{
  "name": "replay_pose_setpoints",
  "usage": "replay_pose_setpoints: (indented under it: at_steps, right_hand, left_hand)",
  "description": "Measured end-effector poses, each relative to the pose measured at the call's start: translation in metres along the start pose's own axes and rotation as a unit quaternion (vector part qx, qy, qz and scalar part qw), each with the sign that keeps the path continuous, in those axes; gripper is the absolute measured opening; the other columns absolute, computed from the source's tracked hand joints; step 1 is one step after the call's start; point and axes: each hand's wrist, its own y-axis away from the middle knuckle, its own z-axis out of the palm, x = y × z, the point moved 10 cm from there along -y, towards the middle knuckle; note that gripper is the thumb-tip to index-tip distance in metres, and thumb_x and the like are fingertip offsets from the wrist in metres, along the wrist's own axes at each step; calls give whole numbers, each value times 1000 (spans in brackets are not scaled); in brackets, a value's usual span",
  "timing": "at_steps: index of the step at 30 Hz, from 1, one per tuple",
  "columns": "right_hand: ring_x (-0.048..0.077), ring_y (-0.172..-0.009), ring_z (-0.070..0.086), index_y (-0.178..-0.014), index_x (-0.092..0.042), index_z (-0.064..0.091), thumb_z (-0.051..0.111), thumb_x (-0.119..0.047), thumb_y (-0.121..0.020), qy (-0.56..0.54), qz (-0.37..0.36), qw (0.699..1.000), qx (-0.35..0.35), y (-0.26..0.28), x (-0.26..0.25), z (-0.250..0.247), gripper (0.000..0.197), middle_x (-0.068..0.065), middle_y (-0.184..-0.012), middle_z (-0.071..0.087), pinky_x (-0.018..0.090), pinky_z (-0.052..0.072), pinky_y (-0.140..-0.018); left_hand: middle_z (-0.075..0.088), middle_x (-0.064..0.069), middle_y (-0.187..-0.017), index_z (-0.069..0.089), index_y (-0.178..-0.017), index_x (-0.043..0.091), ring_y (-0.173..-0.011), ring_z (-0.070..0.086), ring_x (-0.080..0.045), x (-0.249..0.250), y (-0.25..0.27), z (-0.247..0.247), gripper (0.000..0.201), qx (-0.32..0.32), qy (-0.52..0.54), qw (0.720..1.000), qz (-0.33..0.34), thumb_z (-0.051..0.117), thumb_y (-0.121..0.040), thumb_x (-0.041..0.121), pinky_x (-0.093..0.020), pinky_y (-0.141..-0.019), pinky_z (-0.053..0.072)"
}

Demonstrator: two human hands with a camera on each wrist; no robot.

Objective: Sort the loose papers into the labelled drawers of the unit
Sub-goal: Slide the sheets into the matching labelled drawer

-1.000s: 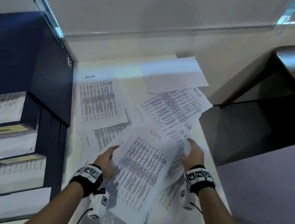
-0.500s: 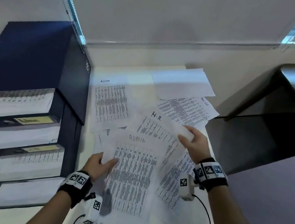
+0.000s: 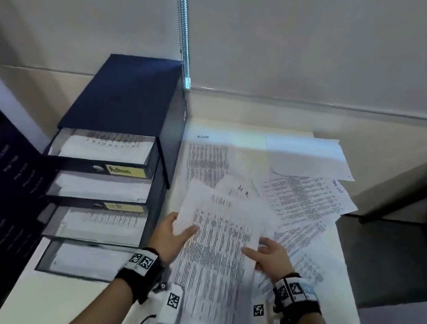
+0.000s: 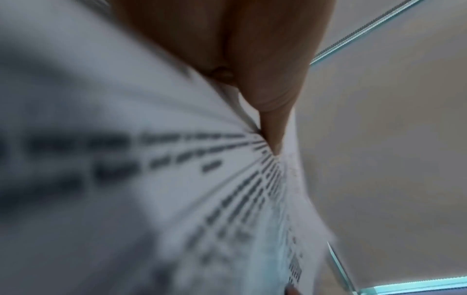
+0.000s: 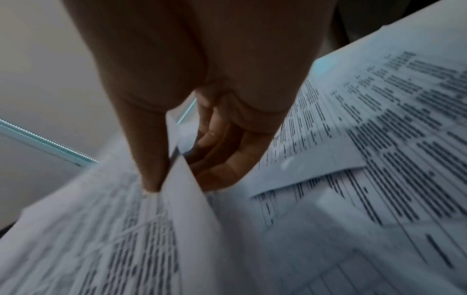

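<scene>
A: What are the hands doing?

B: Both hold one sheet (image 3: 215,250) lifted above the desk (image 3: 61,303). The left hand (image 3: 169,235) grips its left edge, thumb on the printed face, fingers behind. The right hand (image 3: 270,256) pinches the right edge; the right wrist view shows the thumb (image 5: 149,155) on top and curled fingers (image 5: 222,159) beneath.

A: What does the sheet look like?

B: White, printed with dense rows of small black text in columns, like a table. A handwritten heading sits at its top, blurred here beyond reading. The left wrist view shows the print up close, smeared and unreadable.

A: And around it?

B: Under and beyond it, loose papers (image 3: 302,200) lie fanned and overlapping on the desk. One (image 3: 206,160) is headed "Admin", another (image 3: 242,191) "H R"; one farther right has a heading too small to read. A blank sheet (image 3: 307,155) lies at the back.

A: Where is the unit?

B: The dark blue unit (image 3: 124,94) stands just left of the papers, well apart from the held sheet. Its four drawers are pulled out in steps, each with white paper inside. The top drawer (image 3: 106,148) has a yellow label (image 3: 126,170) reading "Admin"; the second drawer's label (image 3: 124,207) is blurred.
</scene>
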Motion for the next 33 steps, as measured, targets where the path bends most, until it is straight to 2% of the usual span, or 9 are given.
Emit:
replay_pose_setpoints:
  at_steps: [5, 9, 12, 15, 20, 23, 26, 30, 33]
  right_hand:
    - [13, -58, 51, -76, -23, 51, 81, -32, -77, 197, 17, 980, 5, -9, 32, 4, 32, -6, -65, 52, 27, 46, -59]
    - [8, -65, 53, -126, -8, 58, 73, -37, -85, 219, -35, 975, 27, -4, 11, 4, 52, -8, -74, 55, 22, 47, -58]
    - [11, -65, 58, -135, -9, 50, 65, -28, -92, 205, -124, 969, 55, 14, -53, 9, 49, 7, -93, 68, 25, 50, -60]
    - [22, -49, 43, -143, -30, 42, 60, -21, -96, 180, -242, 953, 39, 39, -128, 37, 51, 9, -67, 49, 20, 40, -52]
    - [14, -55, 43, -136, -39, 48, 55, -15, -97, 149, -352, 924, -1, 58, -211, 115, 46, 2, -88, 57, 17, 43, -56]
    - [4, -88, 60, -126, -29, 63, 51, -11, -98, 171, -359, 917, 9, 47, -231, 163, 35, -2, -126, 64, 17, 50, -81]
    - [-4, -42, 47, -118, -20, 70, 49, -10, -99, 174, -297, 938, -38, 29, -229, 212, 30, 0, -105, 70, 10, 42, -47]
    - [-4, -68, 60, -110, -13, 73, 51, -4, -96, 167, -205, 955, -133, 15, -210, 261, 27, -7, -89, 67, 18, 51, -69]
    - [27, -103, 67, -92, -19, 76, 56, -3, -93, 144, -147, 966, -155, 10, -200, 278, 26, 12, -111, 72, 45, 50, -100]
  left_hand:
    - [49, -16, -148, 44, -143, -1, -132, 50, -26, -61, 0, 6, 53, -25, -136, 988, -66, 48, -104, 34, -26, -99, 39]
    - [62, -25, -113, 60, -88, 0, -104, 60, -38, -54, 3, -2, 37, -8, -146, 989, 5, 53, -101, 34, -37, -88, 46]
    - [66, -10, -79, 64, -94, 3, -73, 60, -25, -23, 13, -35, 45, 44, -30, 997, 57, 53, -96, 46, -33, -73, 50]
    - [54, 6, -59, 67, -103, 19, -51, 48, -12, 25, 28, -82, 17, 75, 58, 989, 117, 54, -101, 29, -22, -52, 41]
    - [72, 1, -64, 42, -137, 30, -55, 66, -12, 55, 49, -176, 41, 117, 144, 973, 139, 58, -100, 29, -24, -55, 52]
    - [74, 1, -107, 24, -152, 36, -96, 72, -25, 26, 54, -209, 89, 88, 116, 985, 92, 69, -81, 64, -48, -93, 55]
    - [60, 13, -138, 25, -153, 36, -122, 61, -9, 3, 71, -230, 94, 74, 105, 986, 105, 77, -78, 56, -48, -107, 47]
    - [71, -15, -118, 20, -155, 37, -97, 73, -23, -24, 101, -276, 77, 140, 211, 964, 84, 64, -94, 17, -36, -78, 61]
    - [73, -20, -75, 31, -151, 33, -55, 66, -17, -13, 125, -301, 64, 133, 253, 954, 92, 55, -98, 7, -23, -50, 53]
